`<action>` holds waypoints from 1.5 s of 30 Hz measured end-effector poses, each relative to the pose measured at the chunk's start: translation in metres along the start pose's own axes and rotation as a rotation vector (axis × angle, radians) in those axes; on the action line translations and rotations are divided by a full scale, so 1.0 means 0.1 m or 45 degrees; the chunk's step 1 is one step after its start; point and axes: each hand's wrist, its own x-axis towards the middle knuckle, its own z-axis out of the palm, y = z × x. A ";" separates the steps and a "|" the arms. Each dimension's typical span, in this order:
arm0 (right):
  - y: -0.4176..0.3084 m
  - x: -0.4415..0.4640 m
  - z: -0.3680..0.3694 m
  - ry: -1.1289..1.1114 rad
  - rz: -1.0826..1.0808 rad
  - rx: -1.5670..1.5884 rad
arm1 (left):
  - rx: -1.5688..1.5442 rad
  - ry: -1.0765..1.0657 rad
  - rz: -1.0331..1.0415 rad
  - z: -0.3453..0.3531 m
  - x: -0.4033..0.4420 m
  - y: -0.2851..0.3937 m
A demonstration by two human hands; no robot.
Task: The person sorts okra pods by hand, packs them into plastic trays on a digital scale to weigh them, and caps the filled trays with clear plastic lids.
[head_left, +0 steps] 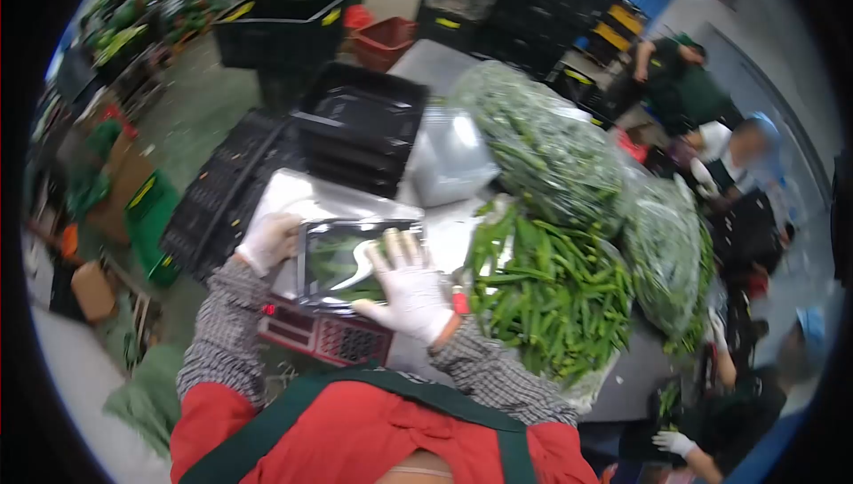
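A black tray (305, 264) with a clear lid lies on the scale's shiny metal plate (306, 195), with green peppers (333, 257) showing through the lid. My left hand (269, 242), in a white glove, grips the tray's left edge with bent fingers. Across the right part of the lid my gloved right hand (410, 293) lies flat, its fingers spread. Below the tray are the scale's red front and keypad (351, 342). Close by on the right is a loose heap of green peppers (551, 293).
Behind the scale stand stacked black trays (360, 120) and stacked clear plastic lids (455, 160). Big clear bags of green peppers (542, 142) lie at the right. A black crate (280, 31) and a green crate (153, 226) are on the left. Co-workers (675, 75) are along the right side.
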 end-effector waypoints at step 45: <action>-0.03 -0.02 -0.01 -0.075 0.072 -0.055 | 0.246 0.041 -0.025 0.11 -0.07 0.20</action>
